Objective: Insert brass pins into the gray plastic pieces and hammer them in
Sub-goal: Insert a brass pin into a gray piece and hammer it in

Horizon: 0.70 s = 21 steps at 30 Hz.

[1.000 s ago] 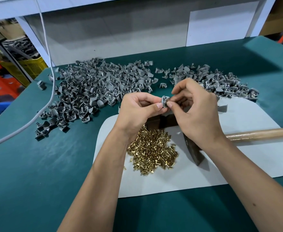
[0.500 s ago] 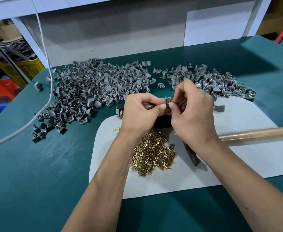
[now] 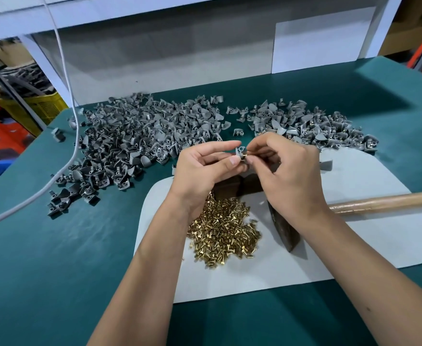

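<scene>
Head view: both hands together at frame centre, above the green table (image 3: pixel 55 270). Left hand (image 3: pixel 202 176) pinches one small gray plastic piece (image 3: pixel 239 152) between thumb and fingertips; piece is matte gray, has a round eyelet at its top, partly hidden by the fingers. Right hand (image 3: pixel 284 176) pinches a brass pin (image 3: pixel 245 154) at the piece's right side, touching it; only a short gold bit shows, so cannot tell how far it sits in.

Pile of brass pins (image 3: pixel 223 236) at 6 o'clock from the hands, on a white mat (image 3: pixel 354 245); shiny gold, short shafts with flat heads. Big heap of gray pieces (image 3: pixel 135 136) at 10 o'clock, curved shell-like shapes with holes. Smaller heap (image 3: pixel 309 126) at 1 o'clock, some showing brass glints.

Hammer (image 3: pixel 287 231) lies on the mat at 4 o'clock, dark head under the right wrist, wooden handle (image 3: pixel 384 202) running toward 3 o'clock. White cable (image 3: pixel 72 136) hangs at 9 o'clock.
</scene>
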Available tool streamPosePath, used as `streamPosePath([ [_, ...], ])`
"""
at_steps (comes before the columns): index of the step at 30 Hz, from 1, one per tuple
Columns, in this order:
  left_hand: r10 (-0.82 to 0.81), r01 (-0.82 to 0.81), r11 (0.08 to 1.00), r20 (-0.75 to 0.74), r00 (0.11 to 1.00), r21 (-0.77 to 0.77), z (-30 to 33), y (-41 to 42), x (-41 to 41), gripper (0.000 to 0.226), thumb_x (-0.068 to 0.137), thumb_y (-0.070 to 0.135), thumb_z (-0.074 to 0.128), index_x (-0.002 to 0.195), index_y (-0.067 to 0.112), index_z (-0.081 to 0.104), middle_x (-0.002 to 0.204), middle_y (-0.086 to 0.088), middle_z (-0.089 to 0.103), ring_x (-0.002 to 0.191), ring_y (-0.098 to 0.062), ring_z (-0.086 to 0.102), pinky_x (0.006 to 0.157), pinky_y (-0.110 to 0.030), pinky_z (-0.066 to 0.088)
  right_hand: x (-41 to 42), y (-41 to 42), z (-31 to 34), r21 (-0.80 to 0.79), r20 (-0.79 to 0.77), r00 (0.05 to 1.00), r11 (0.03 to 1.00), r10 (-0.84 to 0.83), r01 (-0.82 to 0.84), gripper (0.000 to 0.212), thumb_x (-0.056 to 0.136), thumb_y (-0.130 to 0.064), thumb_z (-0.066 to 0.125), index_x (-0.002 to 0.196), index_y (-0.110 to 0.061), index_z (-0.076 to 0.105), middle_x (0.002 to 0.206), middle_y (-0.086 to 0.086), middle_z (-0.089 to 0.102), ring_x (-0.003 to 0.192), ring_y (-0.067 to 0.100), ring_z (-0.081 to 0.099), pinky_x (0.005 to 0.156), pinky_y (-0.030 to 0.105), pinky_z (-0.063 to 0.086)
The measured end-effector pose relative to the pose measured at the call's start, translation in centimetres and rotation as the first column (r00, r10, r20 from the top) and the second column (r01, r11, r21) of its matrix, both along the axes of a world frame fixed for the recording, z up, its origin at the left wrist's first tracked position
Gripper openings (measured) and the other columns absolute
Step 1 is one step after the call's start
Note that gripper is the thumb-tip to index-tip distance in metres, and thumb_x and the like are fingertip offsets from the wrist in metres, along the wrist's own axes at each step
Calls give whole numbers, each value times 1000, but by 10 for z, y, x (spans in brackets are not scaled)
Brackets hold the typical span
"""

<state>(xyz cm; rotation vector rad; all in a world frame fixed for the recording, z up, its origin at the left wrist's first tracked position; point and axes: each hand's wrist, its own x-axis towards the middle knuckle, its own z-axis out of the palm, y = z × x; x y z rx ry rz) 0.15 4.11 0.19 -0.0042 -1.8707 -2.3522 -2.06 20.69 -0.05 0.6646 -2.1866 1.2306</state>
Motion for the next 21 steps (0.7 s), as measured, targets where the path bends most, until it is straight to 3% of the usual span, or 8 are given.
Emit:
streamPosePath([
  [5, -34, 33, 999, 32, 999, 37, 2, -4, 1, 23, 90, -6, 67, 112, -7, 71, 97, -25, 75, 78, -26, 75, 74, -25, 62, -3, 1, -1, 54, -70, 998, 999, 4, 0, 11, 90, -8, 75, 99, -10, 79, 93, -1, 74, 85, 9, 66, 83, 12, 48],
  [8, 7, -7, 1000, 1, 1000, -28, 0, -1, 0, 21, 94, -1, 65, 113, -8, 71, 102, -28, 74, 83, -28, 75, 74, -26, 62, -5, 0, -1, 78, -68, 997, 997, 20, -15, 7, 92, -7, 72, 98, -8, 76, 92, 0, 70, 85, 11, 62, 81, 12, 45],
  [11, 71, -78, 991, -76, 995, -104, -2, 3, -1, 19, 93, -2, 68, 111, -2, 73, 102, -23, 75, 86, -28, 76, 80, -32, 62, -5, 0, -1, 65, -26, 1000, 998, -3, 4, 6, 93, -5, 69, 97, -7, 74, 92, 2, 69, 86, 14, 62, 79, 18, 47],
  [15, 78, -110, 973, -159, 984, -202, -4, 8, -1, 26, 84, -12, 74, 109, -6, 73, 99, -21, 76, 94, -37, 75, 89, -44, 61, -4, 0, 0, 45, 15, 1000, 999, -27, 26, 4, 93, -6, 68, 95, -5, 71, 90, 2, 68, 84, 16, 62, 76, 21, 48],
  [21, 116, -161, 959, -195, 974, -231, -6, 16, -2, 21, 82, -16, 73, 99, -4, 76, 91, -16, 78, 82, -24, 76, 82, -37, 63, -3, -1, 3, 37, 34, 998, 998, -54, 53, 3, 90, -6, 69, 90, -6, 72, 85, 2, 69, 80, 14, 62, 74, 12, 45],
])
